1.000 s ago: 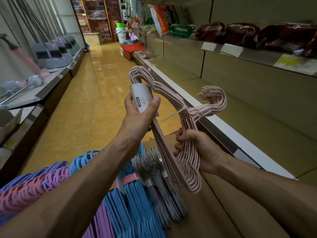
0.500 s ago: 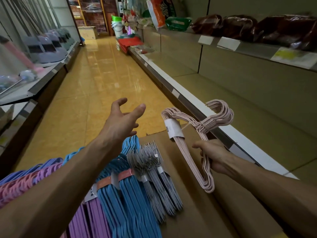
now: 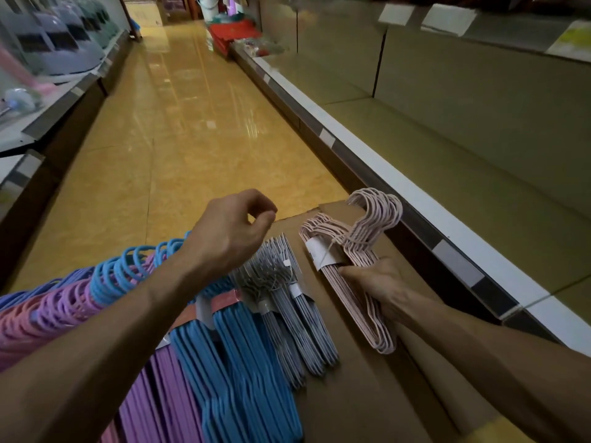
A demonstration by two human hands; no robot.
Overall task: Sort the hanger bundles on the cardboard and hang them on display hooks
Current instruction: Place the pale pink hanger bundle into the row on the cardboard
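A pale pink hanger bundle (image 3: 358,251) with a white paper band lies on the brown cardboard (image 3: 361,394), its hooks pointing toward the shelf. My right hand (image 3: 374,286) grips its shoulder bars from the right. My left hand (image 3: 233,231) hovers above the grey hanger bundles (image 3: 287,302), fingers loosely curled, holding nothing. Blue hanger bundles (image 3: 236,353) and purple hanger bundles (image 3: 160,394) lie side by side to the left on the cardboard. Pink and purple hooks (image 3: 48,308) show under my left forearm.
A low shelf (image 3: 447,174) with a white front edge runs along the right, price tags above it. Yellow tiled aisle floor (image 3: 179,129) stretches ahead. Shelves with grey goods (image 3: 57,52) line the left. Red items (image 3: 233,33) sit far down the aisle.
My right hand lowered the pink bundle from mid-air onto the cardboard beside the grey bundles. My left hand, which let go of the bundle's band earlier, dropped and curled its fingers.
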